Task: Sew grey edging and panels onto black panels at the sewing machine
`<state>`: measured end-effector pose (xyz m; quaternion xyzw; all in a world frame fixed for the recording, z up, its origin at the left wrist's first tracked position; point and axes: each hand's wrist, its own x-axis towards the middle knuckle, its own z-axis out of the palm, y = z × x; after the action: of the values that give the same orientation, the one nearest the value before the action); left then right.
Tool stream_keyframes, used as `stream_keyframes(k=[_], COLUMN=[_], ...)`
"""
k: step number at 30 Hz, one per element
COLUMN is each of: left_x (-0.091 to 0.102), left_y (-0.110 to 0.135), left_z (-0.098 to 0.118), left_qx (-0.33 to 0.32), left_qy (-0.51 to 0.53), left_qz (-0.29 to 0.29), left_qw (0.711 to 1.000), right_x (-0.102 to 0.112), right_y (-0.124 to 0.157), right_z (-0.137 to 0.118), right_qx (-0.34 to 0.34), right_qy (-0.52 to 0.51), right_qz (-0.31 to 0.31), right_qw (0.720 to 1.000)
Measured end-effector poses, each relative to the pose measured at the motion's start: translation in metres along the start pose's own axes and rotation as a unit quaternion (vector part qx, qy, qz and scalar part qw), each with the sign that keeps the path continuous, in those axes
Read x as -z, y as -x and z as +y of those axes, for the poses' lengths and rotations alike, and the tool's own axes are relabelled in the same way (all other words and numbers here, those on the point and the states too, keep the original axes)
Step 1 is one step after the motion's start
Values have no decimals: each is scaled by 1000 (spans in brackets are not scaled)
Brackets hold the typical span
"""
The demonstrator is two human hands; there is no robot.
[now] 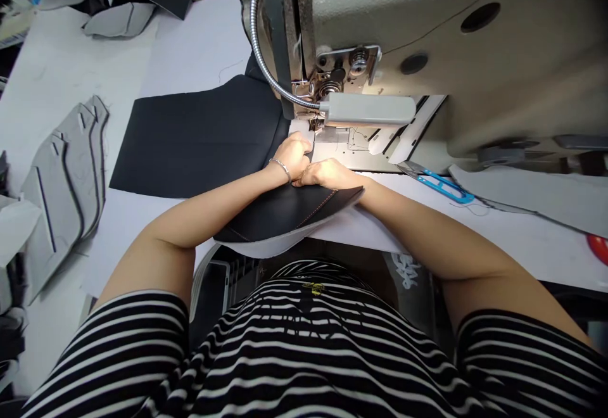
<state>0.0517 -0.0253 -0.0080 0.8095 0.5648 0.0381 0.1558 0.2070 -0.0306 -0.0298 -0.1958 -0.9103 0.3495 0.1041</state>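
Observation:
Black panels of leather-like material (pixel 190 133) lie joined on the white table, with a curved front part that shows orange stitching and a pale backing. My left hand (pixel 293 155), a bracelet at its wrist, presses and grips the panel's edge just in front of the needle area of a sewing machine (pixel 327 88). Close beside it my right hand (pixel 325 174) has its fingers curled round the same material. Both hands touch or nearly touch. The fingertips are partly hidden, and so is the exact seam under the presser foot.
A lamp (pixel 370 109) on a flexible metal neck hangs over the needle area. Blue-handled thread snips (pixel 444 185) lie to the right, near a grey panel (pixel 536 193). Stacked grey cut pieces (pixel 66 177) rest at the left. The machine's body fills the upper right.

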Motion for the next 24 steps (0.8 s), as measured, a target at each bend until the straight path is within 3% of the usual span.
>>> stream_keyframes(k=[8, 14, 19, 24], left_x=[3, 15, 16, 9], left_y=[-21, -22, -11, 1], left_z=[1, -5, -17, -19], left_qx=[32, -31, -114, -132], left_qy=[-35, -34, -42, -84], left_qz=[10, -16, -48, -43], left_qw=[999, 999, 991, 987], right_x=[23, 34, 39, 35], right_y=[-9, -9, 14, 29], right_z=[23, 39, 34, 29], right_qx=[17, 10, -26, -10], right_qy=[-23, -84, -204, -148], right_qz=[-1, 12, -23, -51], right_qw=[1000, 996, 978, 988])
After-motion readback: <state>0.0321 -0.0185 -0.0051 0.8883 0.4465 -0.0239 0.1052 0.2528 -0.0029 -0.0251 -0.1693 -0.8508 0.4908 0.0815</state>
